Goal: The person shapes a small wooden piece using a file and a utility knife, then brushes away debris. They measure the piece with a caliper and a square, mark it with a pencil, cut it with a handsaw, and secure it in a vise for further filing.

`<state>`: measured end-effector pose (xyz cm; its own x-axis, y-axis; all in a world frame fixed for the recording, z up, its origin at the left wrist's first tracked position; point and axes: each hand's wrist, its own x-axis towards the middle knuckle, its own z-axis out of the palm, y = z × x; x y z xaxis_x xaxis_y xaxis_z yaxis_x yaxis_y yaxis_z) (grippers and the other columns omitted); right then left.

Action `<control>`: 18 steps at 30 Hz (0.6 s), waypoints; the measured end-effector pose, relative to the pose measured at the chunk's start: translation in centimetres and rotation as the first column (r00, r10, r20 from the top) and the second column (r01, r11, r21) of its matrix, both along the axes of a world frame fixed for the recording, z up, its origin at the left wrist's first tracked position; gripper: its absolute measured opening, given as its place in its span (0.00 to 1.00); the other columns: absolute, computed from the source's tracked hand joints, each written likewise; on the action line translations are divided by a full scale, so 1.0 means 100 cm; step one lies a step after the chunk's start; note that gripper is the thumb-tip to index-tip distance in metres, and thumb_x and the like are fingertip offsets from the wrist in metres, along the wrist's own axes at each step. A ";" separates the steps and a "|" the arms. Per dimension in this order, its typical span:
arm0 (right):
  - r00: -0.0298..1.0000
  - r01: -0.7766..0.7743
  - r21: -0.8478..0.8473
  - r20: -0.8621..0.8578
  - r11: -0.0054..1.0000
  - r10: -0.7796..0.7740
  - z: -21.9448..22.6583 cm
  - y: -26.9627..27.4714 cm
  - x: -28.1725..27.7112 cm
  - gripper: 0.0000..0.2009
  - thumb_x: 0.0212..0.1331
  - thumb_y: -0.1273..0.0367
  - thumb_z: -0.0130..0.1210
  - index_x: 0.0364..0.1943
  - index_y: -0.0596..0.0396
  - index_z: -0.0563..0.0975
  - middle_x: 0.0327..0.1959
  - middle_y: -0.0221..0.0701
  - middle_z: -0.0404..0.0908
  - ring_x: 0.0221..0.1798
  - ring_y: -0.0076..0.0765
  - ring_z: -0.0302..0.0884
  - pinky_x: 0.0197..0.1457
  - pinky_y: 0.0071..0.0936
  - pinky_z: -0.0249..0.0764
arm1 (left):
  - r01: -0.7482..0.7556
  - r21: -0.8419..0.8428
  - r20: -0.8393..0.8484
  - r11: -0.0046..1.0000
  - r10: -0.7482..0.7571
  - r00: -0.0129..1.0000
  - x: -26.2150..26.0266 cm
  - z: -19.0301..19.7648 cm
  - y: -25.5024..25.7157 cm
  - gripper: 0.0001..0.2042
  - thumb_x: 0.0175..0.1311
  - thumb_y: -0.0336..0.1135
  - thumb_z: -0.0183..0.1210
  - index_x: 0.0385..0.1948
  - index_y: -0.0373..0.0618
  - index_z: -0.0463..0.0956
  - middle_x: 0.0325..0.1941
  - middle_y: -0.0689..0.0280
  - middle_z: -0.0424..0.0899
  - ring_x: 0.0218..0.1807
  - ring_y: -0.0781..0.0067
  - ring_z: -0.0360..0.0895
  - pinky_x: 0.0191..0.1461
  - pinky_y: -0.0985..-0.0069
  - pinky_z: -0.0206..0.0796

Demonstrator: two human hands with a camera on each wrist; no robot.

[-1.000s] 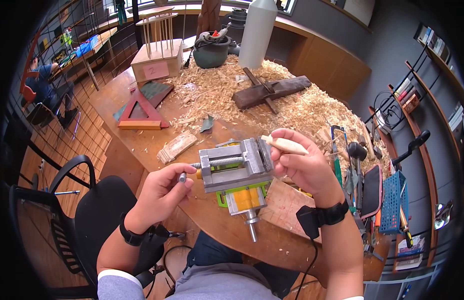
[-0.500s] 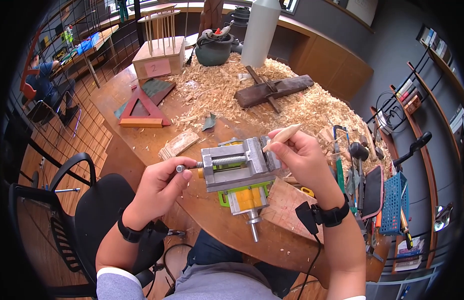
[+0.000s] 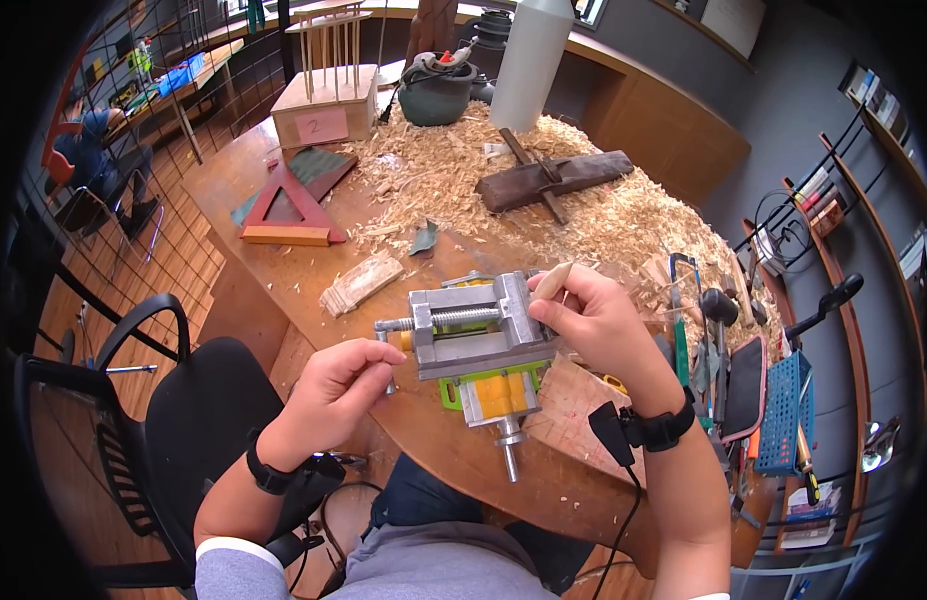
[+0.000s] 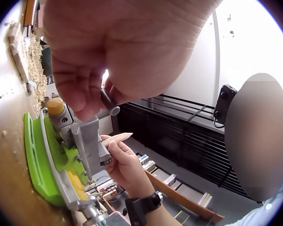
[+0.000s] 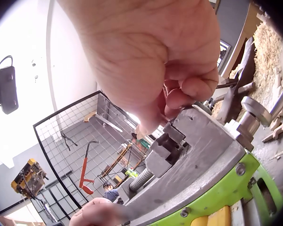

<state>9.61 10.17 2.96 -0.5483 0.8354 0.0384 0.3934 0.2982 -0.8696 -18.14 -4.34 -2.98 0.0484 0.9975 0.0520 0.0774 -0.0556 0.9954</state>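
A grey metal vise (image 3: 473,347) on a green and yellow base stands near the table's front edge. At its left end my left hand (image 3: 330,395) holds the vise's crank handle (image 3: 389,386); the left wrist view shows the handle's round end (image 4: 114,110) between thumb and fingers. My right hand (image 3: 595,322) pinches a small pale carved piece of wood (image 3: 553,281) right at the vise's right end, where it tilts upward. In the left wrist view the wood's pointed tip (image 4: 127,136) sticks out past the fingers. The right hand hides most of it in the right wrist view.
Wood shavings (image 3: 643,222) cover the back of the table, with a dark wooden plane (image 3: 558,180) on them. A wood block (image 3: 361,283) and red triangle (image 3: 291,208) lie left. Tools and a blue basket (image 3: 786,410) line the right. A black chair (image 3: 218,410) stands left.
The right hand has tilted the wood piece and brought it closer to the vise's right end. My left hand has turned the crank handle, which now points down toward me.
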 end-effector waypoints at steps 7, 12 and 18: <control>0.999 0.021 0.029 0.039 0.999 -0.022 0.004 -0.002 -0.001 0.13 0.63 0.67 0.63 0.46 0.63 0.81 0.36 0.27 0.78 0.35 0.19 0.71 0.41 0.22 0.71 | -0.131 0.050 0.142 0.990 0.123 0.982 0.012 -0.015 0.003 0.22 0.68 0.23 0.57 0.61 0.42 0.59 0.32 0.70 0.74 0.32 0.85 0.74 0.36 0.86 0.67; 1.000 0.012 -0.006 -0.017 1.000 -0.012 0.001 -0.001 0.000 0.14 0.63 0.66 0.63 0.46 0.62 0.81 0.34 0.25 0.77 0.34 0.17 0.69 0.40 0.21 0.70 | -0.086 0.075 -0.029 0.993 0.088 0.996 -0.001 -0.029 0.015 0.15 0.67 0.22 0.57 0.53 0.42 0.68 0.35 0.72 0.73 0.34 0.87 0.72 0.38 0.85 0.66; 0.998 0.019 -0.008 -0.065 1.000 -0.020 -0.009 0.003 0.001 0.14 0.63 0.65 0.63 0.46 0.62 0.81 0.33 0.23 0.76 0.33 0.16 0.68 0.38 0.19 0.68 | -0.150 0.205 -0.228 0.967 0.196 0.954 -0.012 -0.038 0.036 0.09 0.67 0.23 0.57 0.47 0.42 0.75 0.36 0.74 0.73 0.34 0.88 0.71 0.38 0.86 0.64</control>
